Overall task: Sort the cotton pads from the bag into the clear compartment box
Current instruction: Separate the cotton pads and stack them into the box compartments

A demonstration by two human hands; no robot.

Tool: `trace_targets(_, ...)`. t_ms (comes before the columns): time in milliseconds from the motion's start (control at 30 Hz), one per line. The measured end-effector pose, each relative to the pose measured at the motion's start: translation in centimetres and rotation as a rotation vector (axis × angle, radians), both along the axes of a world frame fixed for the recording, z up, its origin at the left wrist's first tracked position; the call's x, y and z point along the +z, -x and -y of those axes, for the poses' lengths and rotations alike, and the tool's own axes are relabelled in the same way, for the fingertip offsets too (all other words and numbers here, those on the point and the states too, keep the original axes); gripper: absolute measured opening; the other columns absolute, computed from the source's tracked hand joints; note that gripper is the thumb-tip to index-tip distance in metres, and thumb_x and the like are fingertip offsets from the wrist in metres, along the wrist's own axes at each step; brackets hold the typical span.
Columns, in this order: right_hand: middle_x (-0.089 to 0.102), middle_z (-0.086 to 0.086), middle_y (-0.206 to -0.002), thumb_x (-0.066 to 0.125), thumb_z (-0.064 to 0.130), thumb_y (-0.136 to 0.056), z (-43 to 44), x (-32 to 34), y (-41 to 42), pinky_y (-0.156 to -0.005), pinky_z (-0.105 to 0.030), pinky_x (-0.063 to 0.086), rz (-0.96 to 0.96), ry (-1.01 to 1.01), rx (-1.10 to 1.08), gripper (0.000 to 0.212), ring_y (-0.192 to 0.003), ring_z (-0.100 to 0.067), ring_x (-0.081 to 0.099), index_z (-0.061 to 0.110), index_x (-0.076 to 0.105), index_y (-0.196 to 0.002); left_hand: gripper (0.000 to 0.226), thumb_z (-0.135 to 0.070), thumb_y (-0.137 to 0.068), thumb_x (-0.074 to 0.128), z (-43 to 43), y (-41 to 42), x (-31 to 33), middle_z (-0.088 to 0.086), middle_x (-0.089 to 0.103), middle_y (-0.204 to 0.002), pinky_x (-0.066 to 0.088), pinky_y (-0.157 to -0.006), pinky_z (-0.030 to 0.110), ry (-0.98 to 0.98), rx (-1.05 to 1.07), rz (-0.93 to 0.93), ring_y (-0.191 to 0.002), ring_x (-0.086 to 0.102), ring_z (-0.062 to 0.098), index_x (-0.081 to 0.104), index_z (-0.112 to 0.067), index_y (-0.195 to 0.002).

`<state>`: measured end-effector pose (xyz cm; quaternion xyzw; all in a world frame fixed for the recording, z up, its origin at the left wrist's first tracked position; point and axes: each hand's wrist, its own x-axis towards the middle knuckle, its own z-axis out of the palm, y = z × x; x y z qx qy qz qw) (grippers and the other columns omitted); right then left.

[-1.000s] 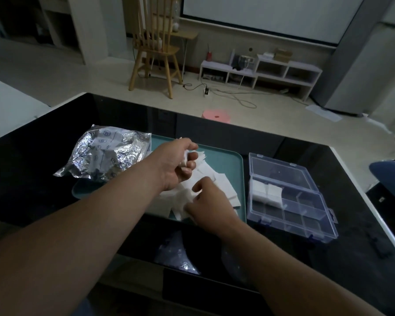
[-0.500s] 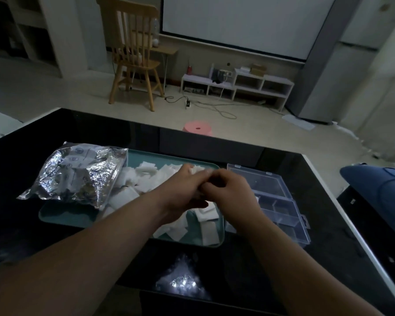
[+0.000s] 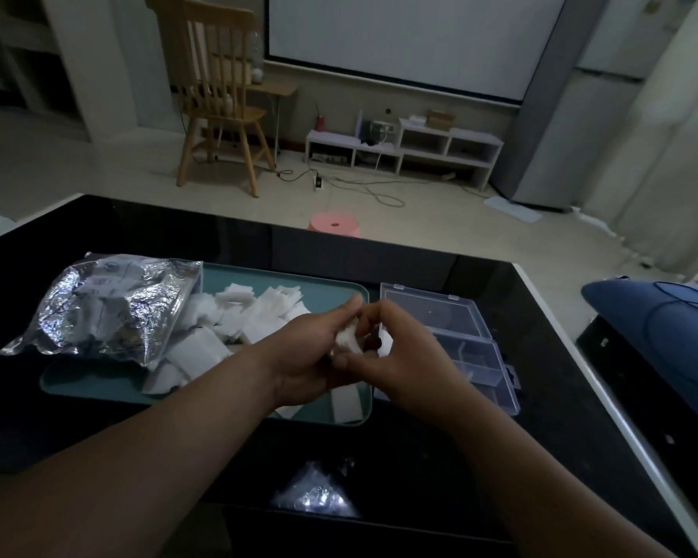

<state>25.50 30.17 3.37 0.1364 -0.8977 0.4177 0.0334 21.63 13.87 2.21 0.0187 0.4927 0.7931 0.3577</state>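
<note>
— What's different from a second ago?

— The right hand (image 3: pixel 403 356) has come up off the pile and met the left hand (image 3: pixel 311 356). Both are now at the right end of the tray (image 3: pixel 283 275), just beside the box (image 3: pixel 452 316).

— Holding anything?

— The left hand curls round a small wad of cotton pads (image 3: pixel 346 341). The right hand's fingers pinch at the same wad, probably to square it up or peel a few off so they fit one compartment.

— Why there?

— It leaves only a short move to the box, which lies open with its lid flat behind it. The right hand partly hides the compartments.

— And the rest?

— Most of the loose pads (image 3: pixel 234 312) lie heaped on the tray at the mouth of the foil bag (image 3: pixel 109 312), on the dark surface (image 3: pixel 420 445). I'd say the sorting is still at an early stage.
</note>
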Motion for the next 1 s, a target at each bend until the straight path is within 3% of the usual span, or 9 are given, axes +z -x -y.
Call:
trace_targets(167, 0.067, 0.019, -0.108, 0.086, 0.042, -0.079, -0.8, -0.2, 0.2, -0.081, -0.022, 0.05, -0.025, -0.008, -0.019, 0.036, -0.099, 0.003, 0.061, 0.032, 0.057, -0.098, 0.048, -0.051, -0.101, 0.051, 0.1, 0.0, -0.3, 0.007, 0.07, -0.097, 0.058, -0.078, 0.03, -0.037, 0.039, 0.01, -0.078, 0.063, 0.015, 0.074, -0.015, -0.122)
trace_targets(333, 0.065, 0.018, -0.112, 0.084, 0.046, -0.079, -0.9, -0.2, 0.4, -0.082, -0.02, 0.049, -0.005, 0.01, -0.007, 0.036, -0.102, 0.004, 0.06, 0.035, 0.059, -0.102, 0.047, -0.052, -0.099, 0.054, 0.1, 0.1, -0.4, 0.008, 0.069, -0.1, 0.055, -0.091, 0.036, -0.007, 0.04, -0.031, -0.084, 0.064, 0.018, 0.073, -0.014, -0.121)
trace_targets(467, 0.063, 0.009, -0.11, 0.088, 0.031, -0.08, -0.4, -0.2, 0.2, -0.073, -0.011, 0.049, 0.047, 0.032, 0.046, 0.041, -0.092, 0.007, 0.064, 0.023, 0.059, -0.108, 0.046, -0.05, -0.099, 0.058, -0.1, 0.1, -0.5, 0.017, 0.057, -0.112, 0.058, -0.079, 0.032, -0.007, 0.017, -0.058, -0.082, 0.063, 0.021, 0.062, -0.012, -0.122)
trace_targets(567, 0.062, 0.01, -0.106, 0.089, 0.029, -0.08, -0.2, -0.3, 0.1, -0.07, -0.011, 0.048, 0.042, 0.039, 0.046, 0.038, -0.088, 0.009, 0.061, 0.024, 0.056, -0.099, 0.045, -0.056, -0.1, 0.054, -0.1, 0.0, -0.5, 0.013, 0.057, -0.099, 0.052, -0.072, 0.029, -0.023, -0.02, -0.039, -0.07, 0.055, 0.016, 0.061, -0.014, -0.114)
trace_targets(633, 0.062, 0.009, -0.105, 0.09, 0.033, -0.078, 0.1, -0.5, 0.0, -0.07, -0.014, 0.05, 0.044, 0.023, 0.047, 0.042, -0.087, 0.003, 0.061, 0.027, 0.053, -0.098, 0.048, -0.059, -0.1, 0.051, -0.2, 0.0, -0.6, 0.008, 0.057, -0.092, 0.048, -0.073, 0.031, -0.043, -0.028, -0.004, -0.076, 0.055, 0.018, 0.064, -0.014, -0.112)
trace_targets(733, 0.064, 0.004, -0.101, 0.09, 0.029, -0.078, 0.3, -0.5, -0.1, -0.067, -0.02, 0.053, 0.057, 0.043, 0.036, 0.046, -0.081, -0.002, 0.061, 0.019, 0.05, -0.1, 0.052, -0.06, -0.101, 0.048, -0.3, 0.1, -0.7, 0.01, 0.057, -0.106, 0.046, -0.081, 0.032, -0.109, -0.04, 0.041, -0.095, 0.055, 0.021, 0.059, -0.017, -0.127)
trace_targets(800, 0.066, -0.002, -0.101, 0.089, 0.026, -0.079, 0.2, -0.3, 0.1, -0.07, -0.028, 0.054, 0.045, 0.073, 0.028, 0.045, -0.079, -0.009, 0.061, 0.016, 0.051, -0.099, 0.049, -0.055, -0.102, 0.047, 0.0, 0.0, -0.6, 0.01, 0.062, -0.112, 0.05, -0.086, 0.031, -0.167, -0.03, 0.087, -0.098, 0.059, 0.02, 0.068, -0.015, -0.122)
trace_targets(933, 0.068, 0.002, -0.099, 0.087, 0.017, -0.083, -0.5, 0.3, 0.1, -0.072, -0.021, 0.056, 0.086, 0.114, 0.084, 0.041, -0.079, -0.005, 0.064, 0.007, 0.053, -0.103, 0.044, -0.048, -0.103, 0.048, 0.1, -0.4, -0.3, 0.01, 0.069, -0.114, 0.056, -0.088, 0.03, -0.164, 0.006, 0.092, -0.096, 0.063, 0.019, 0.075, -0.018, -0.119)
trace_targets(1000, 0.068, -0.001, -0.102, 0.085, 0.014, -0.084, -0.7, 0.2, 0.0, -0.078, -0.034, 0.061, 0.118, 0.118, 0.108, 0.04, -0.085, -0.02, 0.07, 0.006, 0.051, -0.103, 0.048, -0.051, -0.101, 0.052, -0.1, -0.6, -0.2, 0.013, 0.061, -0.122, 0.051, -0.096, 0.034, -0.133, 0.026, 0.076, -0.11, 0.058, 0.024, 0.066, -0.016, -0.131)
